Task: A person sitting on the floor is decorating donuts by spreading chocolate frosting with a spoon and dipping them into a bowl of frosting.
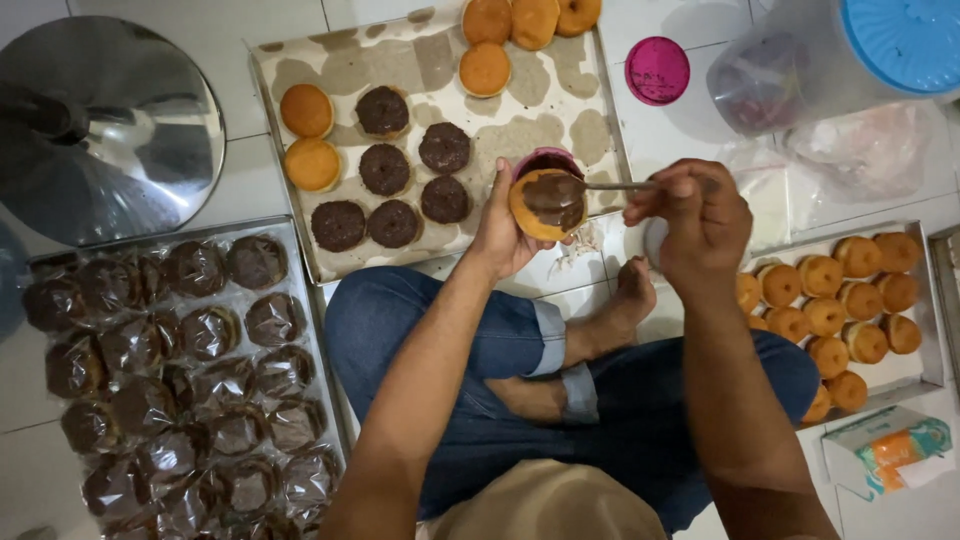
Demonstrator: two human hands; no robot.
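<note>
While the left hand cups a round donut from below, fingers curled about its edge, and the right hand pinches a spoon shut between fingertips, the thick chocolate could slide off the tilted top onto the jeans or floor if the donut tips further. The donut sits above the near edge of the far tray, iced face up toward the camera. The spoon's long axis runs left to right, bowl leftward on the donut.

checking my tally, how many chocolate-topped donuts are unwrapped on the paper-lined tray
6: chocolate-topped donuts at and on the paper-lined tray. The left hand may hide more.
</note>
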